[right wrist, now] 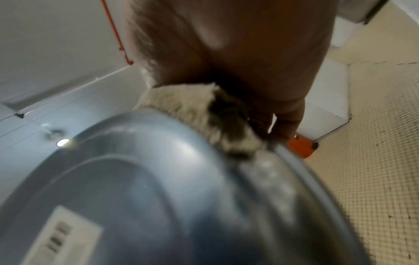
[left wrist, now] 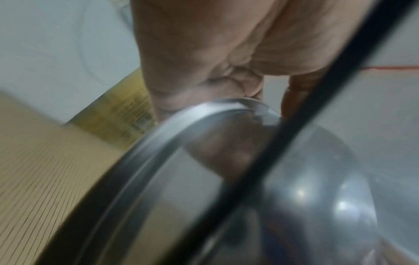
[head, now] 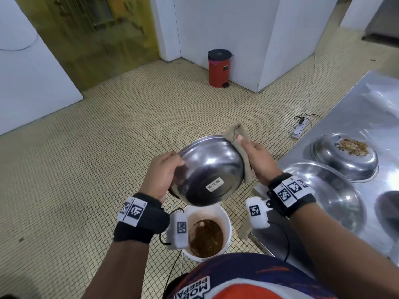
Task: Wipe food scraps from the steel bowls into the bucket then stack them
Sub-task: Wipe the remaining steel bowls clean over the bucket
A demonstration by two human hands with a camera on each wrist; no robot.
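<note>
Steel bowl point(head: 210, 171) gripped by left hand point(head: 160, 176), barcode label unreadable, right hand point(head: 258, 161) fingers pinching cloth point(head: 238, 145)

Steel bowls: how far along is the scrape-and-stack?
Done: the bucket already holds brown scraps. In hand: the left hand tilts a steel bowl over it, underside to the camera, while the right hand presses a cloth to its rim. Left: the bowl with scraps on the counter is unwiped; no finished stack is evident.

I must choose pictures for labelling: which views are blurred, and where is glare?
Head view: sharp, with glare on the held bowl. Left wrist view: blurred, a dark cable crossing the bowl. Right wrist view: blurred, the cloth and the label soft.
</note>
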